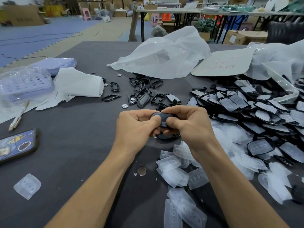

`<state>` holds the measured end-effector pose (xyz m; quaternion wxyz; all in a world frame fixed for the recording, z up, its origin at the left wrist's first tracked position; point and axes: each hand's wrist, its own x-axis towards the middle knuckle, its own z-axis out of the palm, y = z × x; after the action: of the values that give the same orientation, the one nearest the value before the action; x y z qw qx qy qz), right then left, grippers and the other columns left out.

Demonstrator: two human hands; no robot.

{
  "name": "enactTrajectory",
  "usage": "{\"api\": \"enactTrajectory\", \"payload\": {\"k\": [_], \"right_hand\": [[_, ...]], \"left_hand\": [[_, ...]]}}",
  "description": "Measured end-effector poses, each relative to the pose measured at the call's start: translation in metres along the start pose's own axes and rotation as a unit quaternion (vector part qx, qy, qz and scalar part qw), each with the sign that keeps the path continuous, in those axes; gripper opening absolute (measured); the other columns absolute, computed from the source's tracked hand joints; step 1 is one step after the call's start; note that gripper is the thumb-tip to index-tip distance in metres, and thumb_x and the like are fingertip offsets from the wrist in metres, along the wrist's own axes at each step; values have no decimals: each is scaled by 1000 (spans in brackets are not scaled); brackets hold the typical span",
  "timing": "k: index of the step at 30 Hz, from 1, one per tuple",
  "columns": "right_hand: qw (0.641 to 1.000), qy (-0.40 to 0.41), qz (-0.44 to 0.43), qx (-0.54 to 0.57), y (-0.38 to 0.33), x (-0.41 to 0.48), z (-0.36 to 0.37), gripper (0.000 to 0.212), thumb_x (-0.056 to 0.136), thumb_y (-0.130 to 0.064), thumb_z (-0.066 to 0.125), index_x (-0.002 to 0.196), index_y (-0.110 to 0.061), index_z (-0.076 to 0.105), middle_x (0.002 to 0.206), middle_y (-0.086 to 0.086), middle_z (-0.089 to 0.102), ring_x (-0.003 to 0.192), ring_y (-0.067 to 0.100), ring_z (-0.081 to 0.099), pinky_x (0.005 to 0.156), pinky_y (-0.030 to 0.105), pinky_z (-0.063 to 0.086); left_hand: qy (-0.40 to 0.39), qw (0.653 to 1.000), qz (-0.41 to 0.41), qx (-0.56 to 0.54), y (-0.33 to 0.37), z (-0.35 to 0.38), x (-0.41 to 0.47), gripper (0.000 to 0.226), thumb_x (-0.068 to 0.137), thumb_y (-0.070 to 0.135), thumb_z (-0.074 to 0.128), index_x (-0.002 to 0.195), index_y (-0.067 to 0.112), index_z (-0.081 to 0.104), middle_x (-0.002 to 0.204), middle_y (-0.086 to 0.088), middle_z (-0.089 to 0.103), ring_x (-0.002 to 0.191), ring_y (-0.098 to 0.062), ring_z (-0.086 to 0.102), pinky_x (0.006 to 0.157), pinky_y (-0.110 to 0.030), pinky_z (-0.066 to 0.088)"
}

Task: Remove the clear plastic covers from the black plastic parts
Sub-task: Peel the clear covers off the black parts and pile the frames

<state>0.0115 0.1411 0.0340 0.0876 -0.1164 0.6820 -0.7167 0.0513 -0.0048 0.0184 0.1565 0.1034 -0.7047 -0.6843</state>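
Observation:
A black plastic part (162, 118) is held above the table's middle between both hands. My left hand (134, 127) grips its left end with the thumb on top. My right hand (187, 124) grips its right end, thumb pressed on its front face. Whether a clear cover is on it, I cannot tell. Another black part (166, 137) lies on the table just under my hands. A big heap of black parts with clear covers (256, 111) fills the right side. Loose clear plastic covers (182, 176) are piled at the near right.
Bare black frames and shells (144, 94) lie scattered beyond my hands. A phone (15, 145) and a single clear cover (27, 185) lie at the left. White plastic bags (164, 55), purple trays (24, 84), coin cells (141, 171) and a cardboard sheet (223, 63) sit on the dark table (79, 129).

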Motion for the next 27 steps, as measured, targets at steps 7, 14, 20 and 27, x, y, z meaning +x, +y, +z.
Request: {"api": "enactTrajectory", "payload": {"k": [7,14,20,27], "right_hand": [[1000,22,-5,-14,2,-1,2,28,89,13,61,78,-7,78,67,9,75,55,21,71,51,26,58],[991,53,-47,-116,6,-2,7,21,89,-1,72,73,-14,78,67,7,75,58,22,72,53,28,57],[999,-6,-1,-37,0,-1,3,30,98,11,55,85,-4,78,71,17,73,50,24,67,49,29,59],[999,-38,14,12,1,-3,0,27,91,11,59,91,-7,80,77,14,75,59,24,71,58,30,62]], "left_hand": [[11,1000,4,19,1,1,0,38,84,-5,74,71,29,84,63,-9,75,48,-15,66,49,-22,53],[31,997,38,56,-3,2,-3,15,84,15,77,72,21,83,64,-6,75,57,-26,74,60,-43,65],[63,992,61,88,-4,1,1,26,88,9,78,71,30,82,57,1,73,47,-12,66,49,-27,55],[76,993,64,70,-4,1,2,30,87,9,77,69,33,82,57,2,73,47,-16,69,47,-24,53]]}}
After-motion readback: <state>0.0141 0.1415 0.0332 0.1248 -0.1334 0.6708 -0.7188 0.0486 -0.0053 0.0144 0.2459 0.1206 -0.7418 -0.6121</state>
